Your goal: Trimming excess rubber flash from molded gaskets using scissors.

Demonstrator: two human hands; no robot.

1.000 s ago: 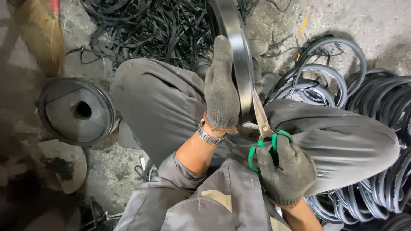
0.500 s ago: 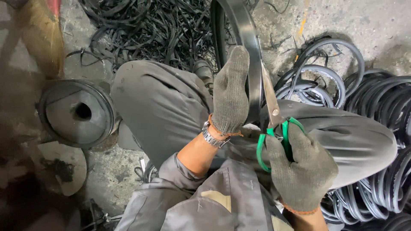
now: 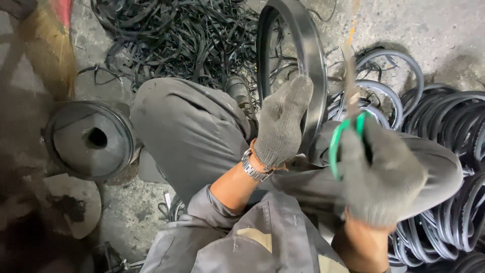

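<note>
A large black rubber ring stands upright between my knees. My left hand, in a grey knit glove with a wristwatch below it, grips the ring's near edge. My right hand, also gloved, holds green-handled scissors whose blades point up beside the ring; hand and scissors are blurred by motion. My grey trouser legs lie under both hands.
A tangled heap of thin black rubber strips lies on the concrete ahead. Stacked black rubber rings pile up at the right. A round black disc with a centre hole sits at the left, and a broom lies at the upper left.
My right hand has lifted the scissors up and to the right, nearer the camera. My left hand has slid higher on the ring, which now stands more upright.
</note>
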